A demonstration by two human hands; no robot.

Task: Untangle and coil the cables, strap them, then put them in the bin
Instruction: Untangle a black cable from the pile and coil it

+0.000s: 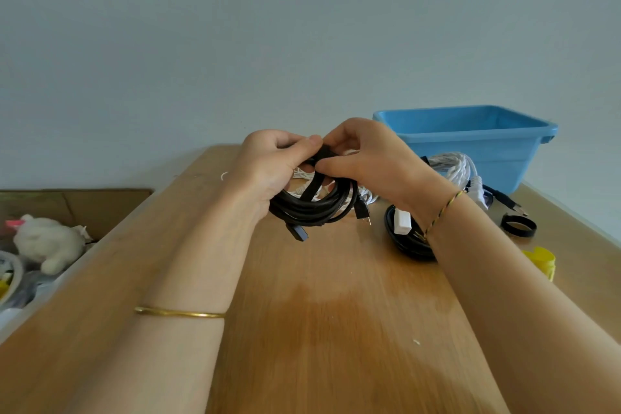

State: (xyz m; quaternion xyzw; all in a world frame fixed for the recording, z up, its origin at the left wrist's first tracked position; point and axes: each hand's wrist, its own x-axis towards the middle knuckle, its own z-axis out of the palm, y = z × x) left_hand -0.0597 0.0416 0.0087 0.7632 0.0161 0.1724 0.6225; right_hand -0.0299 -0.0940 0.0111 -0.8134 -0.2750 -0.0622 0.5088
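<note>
Left hand (pixel 275 161) is curling round the top of a black cable coil (pixel 312 208), thumb pressing down on it, left of the blue bin (pixel 470 144) and above the table (pixel 336 312). Right hand (pixel 366 161) is pinching a black strap (pixel 311 190) at the coil's top between thumb and forefinger. Coil is hanging below both hands, long axis running left-right, its 2 plugs pointing down at the table. Strap is crossing the loops diagonally. White cable bundle (pixel 453 165) is lying just in front of the bin. 1 more black coil (pixel 403 239) is lying nearer, partly hidden by the right wrist.
</note>
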